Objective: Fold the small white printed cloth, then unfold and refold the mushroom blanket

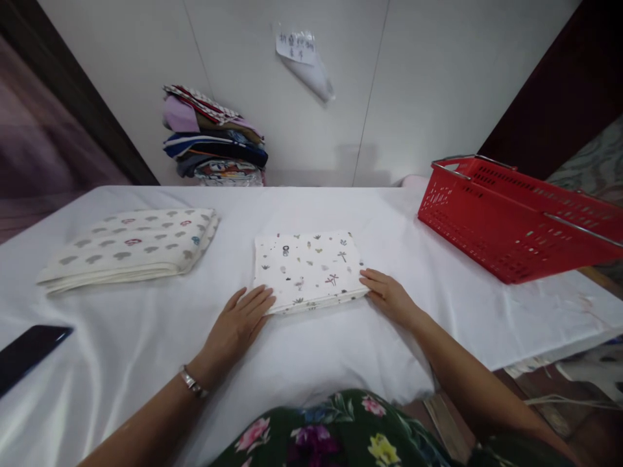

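A folded white cloth (311, 269) printed with small plants, palm trees and animals lies flat in the middle of the white-covered table (321, 350). At its near left corner rests my left hand (246, 318), fingers stretched out and their tips touching the edge. My right hand (387, 297) lies against the right edge near the front corner, its fingers extended onto the cloth; its thumb is hard to make out. Neither hand wraps round the cloth. To the left sits a thicker folded cream cloth (136, 240) with grey mushroom-like shapes and a few red and blue ones.
A red plastic basket (516, 220) with metal handles stands at the table's right side. On the left edge lies a dark phone (32, 350). A stack of folded fabrics (214, 139) rises behind the far edge, against the wall bearing a paper note (295, 47).
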Demonstrator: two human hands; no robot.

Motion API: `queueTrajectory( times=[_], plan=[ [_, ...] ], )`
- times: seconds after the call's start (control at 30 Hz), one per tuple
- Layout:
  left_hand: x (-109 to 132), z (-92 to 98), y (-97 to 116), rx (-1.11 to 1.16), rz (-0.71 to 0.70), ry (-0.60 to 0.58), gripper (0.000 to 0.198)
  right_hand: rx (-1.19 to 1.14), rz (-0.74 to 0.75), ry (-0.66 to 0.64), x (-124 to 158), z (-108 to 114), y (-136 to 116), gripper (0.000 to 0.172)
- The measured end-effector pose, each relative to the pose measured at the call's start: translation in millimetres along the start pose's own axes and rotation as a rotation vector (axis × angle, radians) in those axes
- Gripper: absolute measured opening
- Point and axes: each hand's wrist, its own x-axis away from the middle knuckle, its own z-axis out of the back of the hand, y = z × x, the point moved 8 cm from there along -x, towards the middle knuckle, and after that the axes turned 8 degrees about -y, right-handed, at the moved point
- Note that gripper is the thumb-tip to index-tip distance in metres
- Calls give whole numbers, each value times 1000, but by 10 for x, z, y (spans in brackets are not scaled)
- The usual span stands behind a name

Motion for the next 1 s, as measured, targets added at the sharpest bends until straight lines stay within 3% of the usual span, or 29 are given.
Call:
queueTrajectory(
  times=[0.3,0.47,0.63,0.87,1.0],
  plan=[
    [93,135,-41,62,31,91,28,-75,-47,-53,68,19,-61,47],
    [129,182,-55,123,54,153,26,-215,-137,74,90,69,-17,28],
    [120,147,-54,141,80,155,20,-219,-159,111,43,69,-48,20],
    [146,127,-93,170,102,170,17,-178,-94,225,69,98,-92,14],
    [134,143,-106,172,116,155,16,-93,-29,197,57,122,-185,16]
  ],
)
